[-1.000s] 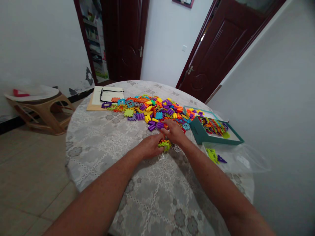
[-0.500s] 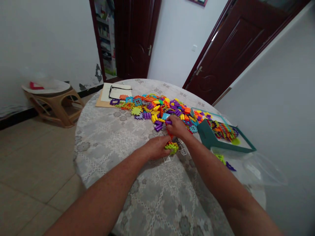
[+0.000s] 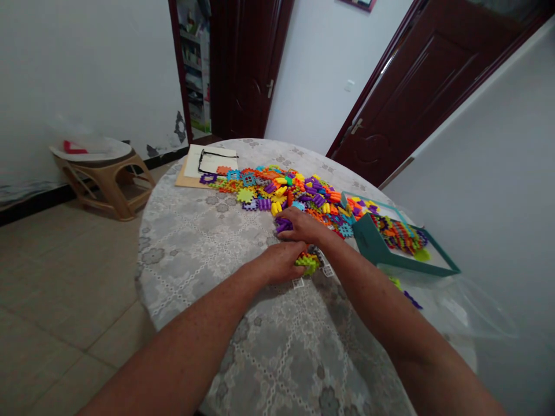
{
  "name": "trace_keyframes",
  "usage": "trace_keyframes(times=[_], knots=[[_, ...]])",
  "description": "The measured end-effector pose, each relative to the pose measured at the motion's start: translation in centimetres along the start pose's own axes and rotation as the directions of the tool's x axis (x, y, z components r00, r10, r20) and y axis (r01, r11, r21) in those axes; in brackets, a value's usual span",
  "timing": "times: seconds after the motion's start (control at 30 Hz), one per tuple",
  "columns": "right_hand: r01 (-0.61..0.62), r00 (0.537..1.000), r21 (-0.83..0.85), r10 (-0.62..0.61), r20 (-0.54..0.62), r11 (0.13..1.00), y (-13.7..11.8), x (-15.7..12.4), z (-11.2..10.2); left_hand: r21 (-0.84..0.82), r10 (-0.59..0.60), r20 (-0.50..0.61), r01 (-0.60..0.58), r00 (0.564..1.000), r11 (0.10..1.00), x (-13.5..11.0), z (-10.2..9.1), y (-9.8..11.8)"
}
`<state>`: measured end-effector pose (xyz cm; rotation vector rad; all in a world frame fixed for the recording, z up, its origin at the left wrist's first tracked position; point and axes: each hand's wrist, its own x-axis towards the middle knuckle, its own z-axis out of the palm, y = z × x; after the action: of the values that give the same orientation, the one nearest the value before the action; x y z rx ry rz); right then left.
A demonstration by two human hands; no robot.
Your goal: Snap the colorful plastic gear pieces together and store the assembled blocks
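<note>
Toothed stack: I am seeing it at the near edge of the loose parts, sitting just right of the left hand's fingers.
Left hand: curling around that stack, gripping it.
Right hand: reaching over the left one, fingers bending around the purple pieces; I cannot tell how firmly they are pinching.
Handling well: I would be keeping the left grip snug, so the toothed layers are not slipping apart, and pinching purple with the fingertips alone.
Stack direction: its lime end is facing near and right; the grasp is hiding the rest, so its long axis is escaping me.
Purple direction: seemingly slanting from near left to far right, partly covered.
Bright heap: spreading across the far side of the tabletop.
Green box: lying right, holding more pieces.
Glasses: resting on paper, far left.
</note>
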<state>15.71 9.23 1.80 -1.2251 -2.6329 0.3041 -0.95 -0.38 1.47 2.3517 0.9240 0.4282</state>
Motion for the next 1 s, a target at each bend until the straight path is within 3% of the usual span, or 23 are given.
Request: trace_keyframes(times=[0.13, 0.4, 0.57, 0.83, 1.0], knots=[[0.023, 0.999, -0.041, -0.022, 0.029, 0.999, -0.4, -0.1, -0.2, 0.018, 0.014, -0.007, -0.013, 1.000, 1.000, 0.0, 0.1, 0.0], [0.003, 0.999, -0.086, -0.007, -0.043, 0.996, -0.7, -0.6, 0.1, 0.033, 0.008, 0.030, -0.009, 1.000, 0.999, 0.0, 0.0, -0.1], [-0.017, 0.989, 0.038, 0.023, -0.148, 0.999, -1.2, -0.7, -1.2, 0.049, 0.013, 0.032, -0.014, 0.999, 0.999, 0.0, -0.1, -0.1], [0.150, 0.977, 0.057, -0.157, 0.147, 0.987, -2.6, -0.3, -1.7, 0.133, 0.044, 0.044, -0.049, 0.998, 0.990, -0.2, 0.1, 0.6], [0.209, 0.961, 0.027, -0.210, 0.180, 0.978, -2.7, 0.2, -1.4, 0.128, 0.070, 0.037, -0.075, 0.997, 0.989, -0.3, 0.2, 0.8]])
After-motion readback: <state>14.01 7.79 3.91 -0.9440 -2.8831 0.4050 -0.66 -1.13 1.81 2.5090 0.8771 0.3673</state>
